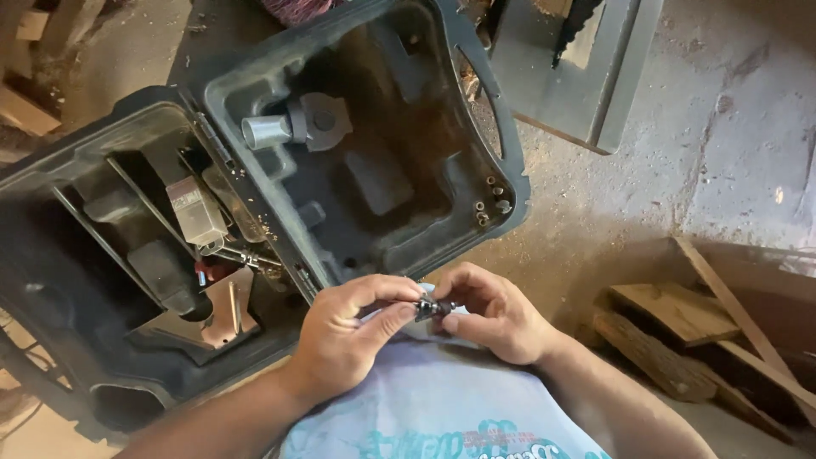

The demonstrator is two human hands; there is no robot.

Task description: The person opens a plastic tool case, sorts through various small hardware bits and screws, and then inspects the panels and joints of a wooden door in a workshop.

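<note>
Low in the head view, both forearms rise from about six o'clock and meet over the pale blue printed shirt (442,408). The left hand (344,336) comes in from seven o'clock, knuckles up, thumb and forefinger stretched toward three o'clock. The right hand (493,310) comes in from five o'clock, fingers curled toward nine o'clock.

Between them sits a small dark metal cylindrical part (432,308), short and stubby, with a brighter glint along its length; finer detail is too small to tell. It lies just below the middle of the view, above the shirt.

Each hand's grip is pressed together on that part: the left pinches one end between thumb and forefinger, the right pinches the other end with its fingertips.

At ten to twelve o'clock an open black moulded plastic tool case (510,183) lies on the dusty concrete floor (680,144), a short silver metal cylinder (265,132) resting in its lid. Rough wooden offcuts (671,323) lie at four o'clock.
</note>
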